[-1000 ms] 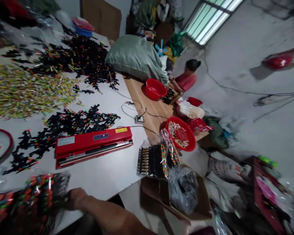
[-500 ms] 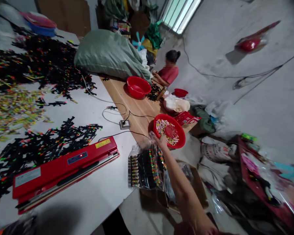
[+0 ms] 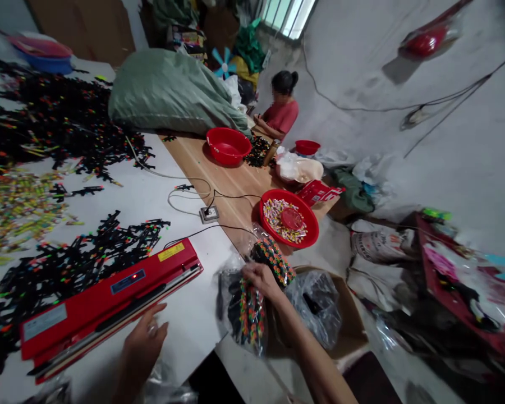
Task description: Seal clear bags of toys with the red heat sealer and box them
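My right hand [image 3: 261, 279] pinches the top of a clear plastic bag [image 3: 250, 322] packed with small black toy guns with orange and green tips. The bag hangs at the corner of the white table. Just behind that hand lies a second filled bag [image 3: 275, 259]. My left hand [image 3: 145, 339] has come in low, its fingers apart and nothing visible in them. It hovers by the front edge of a long red impulse sealer [image 3: 122, 292], whose small red light is lit. Whether its fingertips touch the sealer I cannot tell.
Loose black toy guns [image 3: 79, 252] and yellow pieces [image 3: 21, 207] cover the left of the table. A red basin [image 3: 313, 224] holds small pieces. An open carton [image 3: 351, 331] with plastic bags stands below right. A person in red [image 3: 281, 115] sits beyond the wooden table.
My right hand has drawn back from beside the red basin to the filled bag, which now hangs tilted. My left hand has entered at the bottom. The view has shifted slightly.
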The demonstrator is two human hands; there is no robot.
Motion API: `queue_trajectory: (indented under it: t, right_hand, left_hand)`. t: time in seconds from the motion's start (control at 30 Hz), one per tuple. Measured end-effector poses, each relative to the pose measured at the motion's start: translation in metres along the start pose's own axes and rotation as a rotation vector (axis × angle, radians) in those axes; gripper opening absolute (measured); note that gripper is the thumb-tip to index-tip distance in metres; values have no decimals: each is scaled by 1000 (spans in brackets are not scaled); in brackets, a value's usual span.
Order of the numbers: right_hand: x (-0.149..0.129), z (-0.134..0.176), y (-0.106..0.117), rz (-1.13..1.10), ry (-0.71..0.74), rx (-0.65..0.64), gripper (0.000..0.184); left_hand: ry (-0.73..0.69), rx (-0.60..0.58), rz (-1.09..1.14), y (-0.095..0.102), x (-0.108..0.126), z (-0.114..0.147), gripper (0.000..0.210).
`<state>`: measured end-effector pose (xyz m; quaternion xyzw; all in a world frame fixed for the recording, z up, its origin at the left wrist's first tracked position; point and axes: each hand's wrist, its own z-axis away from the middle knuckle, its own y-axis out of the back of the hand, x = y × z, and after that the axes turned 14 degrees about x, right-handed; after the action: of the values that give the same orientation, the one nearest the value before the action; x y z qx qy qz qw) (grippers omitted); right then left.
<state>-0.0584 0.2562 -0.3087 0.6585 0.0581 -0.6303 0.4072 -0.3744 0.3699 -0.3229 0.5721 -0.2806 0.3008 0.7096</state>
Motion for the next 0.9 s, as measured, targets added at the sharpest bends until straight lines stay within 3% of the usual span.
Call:
queue_trajectory:
  t: [0.07,0.13,0.27,0.33,0.4,0.43,0.53,0.63,0.7,0.77,0.9]
  right_hand:
    - [-15,42,20,-93,102,-292,29]
    - [-32,81,36,-94,192,-506,35]
    - [-61,135,41,-89,451,-686,35]
    - [-66,152,32,-147,480,-707,33]
    - [-62,165,18,-205,378,-699,33]
    - [-56,170,9,-235,298,-686,34]
    - [-30,178,-27,-387,58,-571,41]
    - [-4,169,-79,-556,-224,-405,42]
    - [5,152,-118,-572,-410,-311,42]
    - [8,129,-157,-519,-488,-228,44]
    - [14,87,-214,-386,-473,-155,41]
  left_hand:
    - [-34,-82,-14,-17,-5,7,64]
    - [-130,-182,-49,-23,-6,14,81]
    - [-304,-305,-98,4,-5,31,100]
    - [-392,-431,-63,30,-12,44,76]
    - [-444,-529,-17,58,-28,62,33]
    - [-440,-522,0,70,-38,72,27]
    - [-356,-341,66,94,-71,95,35]
    - [-132,-201,210,91,-94,90,37]
    - [157,-78,374,77,-101,68,44]
    - [425,69,516,59,-103,38,57]
    - [627,273,529,24,-111,-21,59]
